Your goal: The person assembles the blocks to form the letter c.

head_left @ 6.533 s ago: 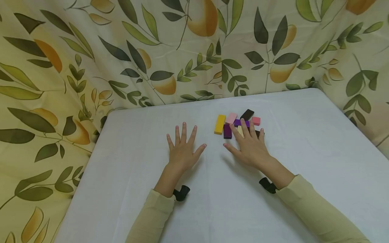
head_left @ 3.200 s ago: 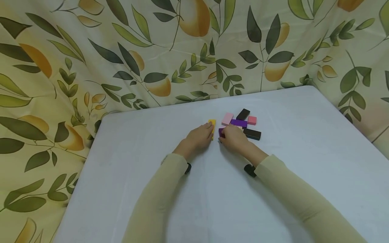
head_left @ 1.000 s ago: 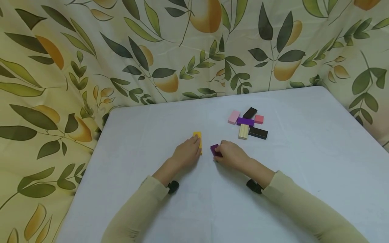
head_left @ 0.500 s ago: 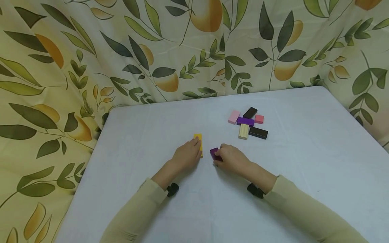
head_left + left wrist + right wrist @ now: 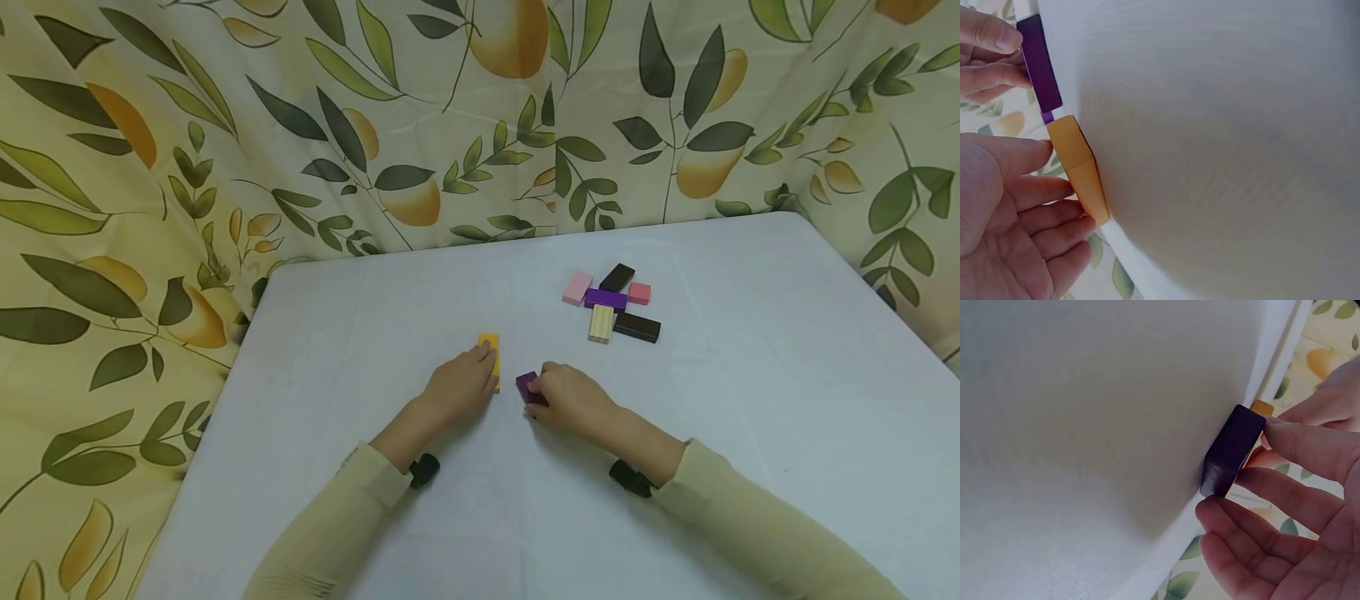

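Thumb and fingers of my left hand [image 5: 459,383] are holding a long yellow rectangular block [image 5: 1088,187], smooth with crisp edges and kinda matte, on a table with a white cloth [image 5: 360,350]. My right hand [image 5: 576,402] is pinching a dark purple rectangular block [image 5: 1235,440] between thumb and fingertips, just right of the yellow one with a small gap, and turned a bit off its line. Purple's glossier, with a sheen on one end; can't tell if it's touching the cloth. Bunched up beyond and right of the yellow block: a flat pale pink block [image 5: 577,287], a slim black bar [image 5: 617,277], a bright violet bar [image 5: 605,300], a stubby coral-pink block [image 5: 639,293], a cream block with lengthwise stripes [image 5: 601,324] and a longer black bar [image 5: 637,327]. Way past the yellow block hangs a wrinkly fabric curtain [image 5: 420,83] printed with leaves and fruit.
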{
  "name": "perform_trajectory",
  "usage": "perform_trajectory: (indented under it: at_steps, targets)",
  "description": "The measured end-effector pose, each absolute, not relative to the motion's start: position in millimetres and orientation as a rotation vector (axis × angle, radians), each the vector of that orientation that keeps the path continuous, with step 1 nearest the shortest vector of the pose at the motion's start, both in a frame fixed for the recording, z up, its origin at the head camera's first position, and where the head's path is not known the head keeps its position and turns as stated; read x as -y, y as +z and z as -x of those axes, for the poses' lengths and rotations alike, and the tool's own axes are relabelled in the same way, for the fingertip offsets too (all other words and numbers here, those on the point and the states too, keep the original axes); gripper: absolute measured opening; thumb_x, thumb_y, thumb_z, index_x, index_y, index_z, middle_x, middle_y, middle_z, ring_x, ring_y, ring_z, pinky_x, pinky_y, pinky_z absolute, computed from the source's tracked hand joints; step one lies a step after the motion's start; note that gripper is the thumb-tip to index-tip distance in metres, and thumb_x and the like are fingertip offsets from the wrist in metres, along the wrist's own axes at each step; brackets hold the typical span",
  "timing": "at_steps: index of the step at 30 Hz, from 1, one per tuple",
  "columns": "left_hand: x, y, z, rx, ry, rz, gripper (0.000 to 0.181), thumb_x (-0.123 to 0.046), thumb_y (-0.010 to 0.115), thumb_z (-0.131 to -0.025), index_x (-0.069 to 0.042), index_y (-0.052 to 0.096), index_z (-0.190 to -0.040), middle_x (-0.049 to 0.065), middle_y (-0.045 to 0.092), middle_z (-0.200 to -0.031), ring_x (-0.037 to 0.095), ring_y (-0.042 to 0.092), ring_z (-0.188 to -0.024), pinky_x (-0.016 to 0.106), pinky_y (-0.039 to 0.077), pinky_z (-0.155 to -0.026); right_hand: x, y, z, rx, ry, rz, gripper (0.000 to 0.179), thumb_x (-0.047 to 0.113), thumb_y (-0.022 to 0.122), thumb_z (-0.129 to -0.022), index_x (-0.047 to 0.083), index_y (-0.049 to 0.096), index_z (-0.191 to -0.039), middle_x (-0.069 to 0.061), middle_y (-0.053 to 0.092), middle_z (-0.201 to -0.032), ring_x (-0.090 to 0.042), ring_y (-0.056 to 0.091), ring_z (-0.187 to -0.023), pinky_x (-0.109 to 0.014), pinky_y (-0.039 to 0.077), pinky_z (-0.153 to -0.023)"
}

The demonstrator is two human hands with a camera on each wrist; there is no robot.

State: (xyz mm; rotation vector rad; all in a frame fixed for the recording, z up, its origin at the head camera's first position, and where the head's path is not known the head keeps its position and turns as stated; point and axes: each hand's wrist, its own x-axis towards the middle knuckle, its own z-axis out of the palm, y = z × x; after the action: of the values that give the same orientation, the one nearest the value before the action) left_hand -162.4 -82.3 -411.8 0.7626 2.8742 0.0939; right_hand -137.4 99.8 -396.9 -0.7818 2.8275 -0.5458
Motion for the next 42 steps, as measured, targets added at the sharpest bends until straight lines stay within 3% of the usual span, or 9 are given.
perform_trajectory:
  at_steps: [26, 42]
  targets:
    - [85, -411, 164, -2.877, 0.071, -0.836, 0.046, -0.027, 0.042, -0.099, 0.002, 0.043, -0.134, 0.016, 0.039, -0.139, 0.026, 0.041, -0.125, 0.034, 0.036, -0.099, -86, -399, 120, -2.762, -0.649, 0.946, 0.014, 0.017, 0.076, -0.076, 0.005, 0.069, -0.077, -0.002, 0.054, -0.07, -0.011, 0.044, -0.059, -0.02, 0.039, -0.05]
    - [86, -412, 165, -2.88, 0.1, -0.834, 0.046, -0.026, 0.042, -0.099, 0.002, 0.043, -0.134, 0.017, 0.039, -0.139, 0.027, 0.041, -0.125, 0.036, 0.038, -0.098, -83, -402, 122, -2.699, -0.7, 1.011, 0.016, 0.017, 0.076, -0.076, 0.003, 0.07, -0.081, 0.0, 0.053, -0.072, -0.009, 0.044, -0.06, -0.02, 0.038, -0.051]
